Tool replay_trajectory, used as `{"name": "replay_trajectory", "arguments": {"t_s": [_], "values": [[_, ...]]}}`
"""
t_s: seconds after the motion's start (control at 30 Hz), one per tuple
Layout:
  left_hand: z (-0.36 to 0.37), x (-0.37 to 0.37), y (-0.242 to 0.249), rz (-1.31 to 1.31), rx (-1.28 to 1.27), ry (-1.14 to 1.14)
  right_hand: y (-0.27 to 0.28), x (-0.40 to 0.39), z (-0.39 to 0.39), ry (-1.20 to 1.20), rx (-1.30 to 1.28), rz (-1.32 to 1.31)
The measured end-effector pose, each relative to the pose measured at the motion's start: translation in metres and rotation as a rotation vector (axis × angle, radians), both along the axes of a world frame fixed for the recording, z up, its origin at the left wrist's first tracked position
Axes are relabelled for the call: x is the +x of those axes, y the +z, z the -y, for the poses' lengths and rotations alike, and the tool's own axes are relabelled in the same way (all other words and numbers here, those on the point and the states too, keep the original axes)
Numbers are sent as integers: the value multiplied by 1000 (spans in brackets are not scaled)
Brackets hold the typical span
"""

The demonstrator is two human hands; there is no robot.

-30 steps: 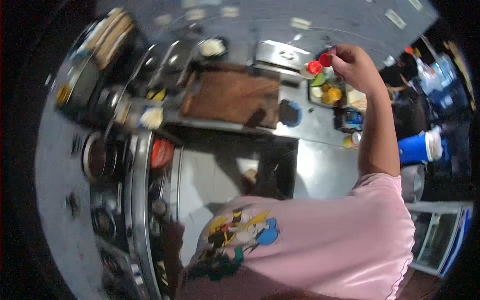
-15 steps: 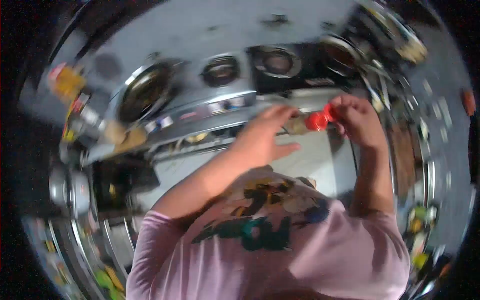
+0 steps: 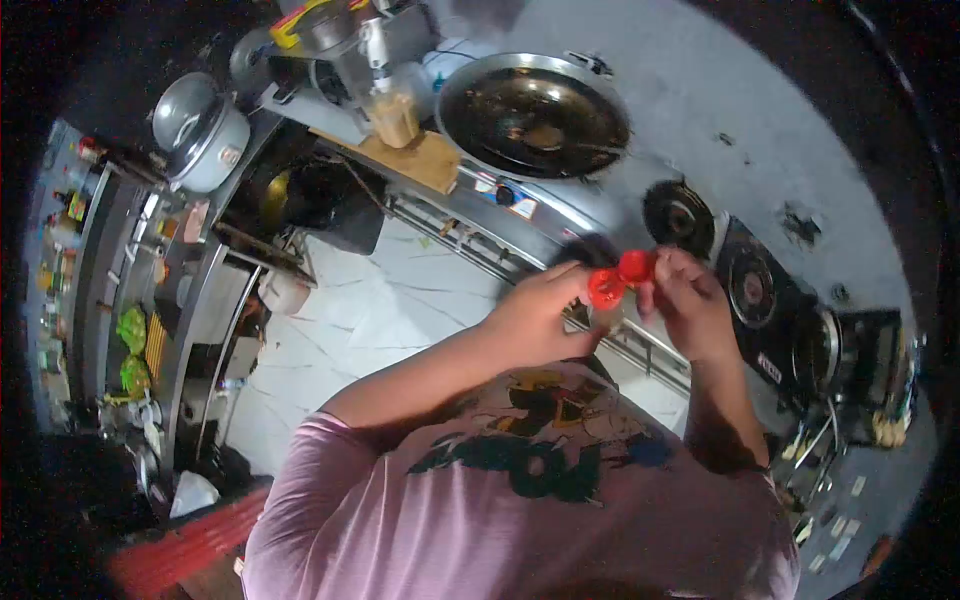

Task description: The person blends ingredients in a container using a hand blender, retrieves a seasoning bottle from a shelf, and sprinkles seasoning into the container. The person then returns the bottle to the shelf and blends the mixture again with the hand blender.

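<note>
A small clear bottle [image 3: 607, 320] with a red flip-top cap [image 3: 606, 288] is held upright in front of my chest. My left hand [image 3: 545, 315] wraps round its body from the left and hides part of it. The cap's red lid [image 3: 634, 266] stands raised on the right side. At that lid my right hand [image 3: 690, 305] has its fingers bent and pinched together, touching its edge. What is inside the bottle is too small to make out.
A large wok [image 3: 533, 118] sits on the stove, with burners [image 3: 752, 286] further right. A blender jug [image 3: 394, 118] stands on a wooden board [image 3: 425, 165]. At the left are a white pot [image 3: 215, 150] and shelves [image 3: 120, 290]. A red slatted thing [image 3: 190, 545] lies at lower left.
My view has turned to the left, towards the wok and shelves. My left hand, open and apart before, is now round the bottle. My right hand remains at the red cap.
</note>
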State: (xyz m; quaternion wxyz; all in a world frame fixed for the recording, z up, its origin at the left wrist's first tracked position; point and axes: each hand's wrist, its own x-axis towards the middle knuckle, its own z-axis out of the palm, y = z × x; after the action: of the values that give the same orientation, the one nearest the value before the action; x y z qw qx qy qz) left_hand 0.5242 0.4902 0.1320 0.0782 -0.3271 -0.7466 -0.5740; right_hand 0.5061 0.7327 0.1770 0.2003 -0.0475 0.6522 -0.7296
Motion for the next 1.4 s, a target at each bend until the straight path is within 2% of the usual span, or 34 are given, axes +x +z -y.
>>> {"name": "replay_trajectory", "arguments": {"t_s": [0.03, 0.07, 0.1, 0.17, 0.2, 0.23, 0.3, 0.37, 0.43, 0.5, 0.57, 0.6, 0.63, 0.67, 0.7, 0.73, 0.77, 0.8, 0.83, 0.87, 0.9, 0.93, 0.97, 1.0, 1.07, 1.1, 1.13, 1.17, 1.2, 1.23, 1.27, 1.3, 1.37, 1.4], "values": [[12, -11, 3, 9, 0, 27, -6, -18, 9, 54, 153, -234], [25, -20, 9, 34, 50, 97, -7, -35, 17, 229, 311, -432], [39, -31, 16, 47, 101, 169, -1, -52, 35, 261, 307, -440], [69, -52, 25, 74, 82, 263, 10, -78, 78, 441, 469, -382], [86, -63, 27, 141, 70, 282, 14, -95, 100, 486, 414, -591], [102, -75, 31, 207, 61, 299, 18, -113, 121, 511, 414, -590], [133, -96, 43, 319, 83, 330, 24, -151, 162, 496, 371, -628], [165, -111, 55, 409, 173, 363, 10, -194, 192, 408, 461, -719], [203, -115, 36, 372, 208, 430, 19, -232, 240, 315, 539, -887], [257, -110, 19, 418, -35, 357, 14, -285, 279, 238, 618, -992], [311, -95, -44, 611, -75, 351, 22, -326, 316, 300, 727, -1209], [342, -86, -85, 683, -135, 378, 20, -347, 332, 278, 752, -1199], [375, -74, -124, 756, -192, 404, 15, -367, 348, 252, 902, -1268], [405, -60, -149, 990, -174, 411, 11, -375, 360, 242, 1056, -1330], [447, -29, -218, 711, -450, 447, 13, -377, 375, 252, 1087, -1325], [475, -4, -246, 903, -460, 557, 18, -382, 391, 285, 1213, -1288], [505, 29, -295, 1035, -597, 600, 21, -386, 405, 317, 1338, -1242], [545, 71, -344, 993, -819, 511, 17, -394, 414, 323, 1413, -1275], [567, 97, -349, 1213, -862, 471, 16, -398, 423, 337, 1436, -1258], [587, 124, -362, 1274, -927, 424, 16, -400, 430, 373, 1528, -1226], [616, 175, -444, 1423, -878, 446, 17, -400, 437, 409, 1617, -1195], [633, 197, -423, 1396, -718, 282, 17, -399, 443, 420, 1633, -1185], [647, 215, -442, 1878, -273, 500, 19, -399, 447, 414, 1689, -1170], [647, 240, -425, 1756, 90, 684, 21, -399, 451, 408, 1745, -1158], [635, 231, -389, 1723, -49, 793, 31, -391, 461, 422, 1799, -1163], [623, 215, -348, 1707, -118, 847, 34, -388, 464, 424, 1836, -1170], [631, 215, -380, 1802, 12, 801, 34, -391, 465, 426, 1847, -1165], [639, 213, -410, 1805, 12, 791, 34, -396, 462, 413, 1866, -1178], [646, 211, -437, 1829, 216, 715, 34, -398, 462, 399, 1884, -1191], [649, 205, -440, 1842, 418, 635, 37, -396, 467, 400, 1891, -1184], [645, 195, -445, 1688, 394, 677, 43, -395, 470, 414, 1916, -1119], [642, 174, -438, 1689, 391, 671, 49, -394, 475, 426, 1937, -1056], [642, 131, -413, 1549, 113, 689, 58, -389, 481, 402, 1953, -1047], [643, 118, -403, 1534, 220, 716, 60, -387, 483, 379, 1965, -1043]]}}
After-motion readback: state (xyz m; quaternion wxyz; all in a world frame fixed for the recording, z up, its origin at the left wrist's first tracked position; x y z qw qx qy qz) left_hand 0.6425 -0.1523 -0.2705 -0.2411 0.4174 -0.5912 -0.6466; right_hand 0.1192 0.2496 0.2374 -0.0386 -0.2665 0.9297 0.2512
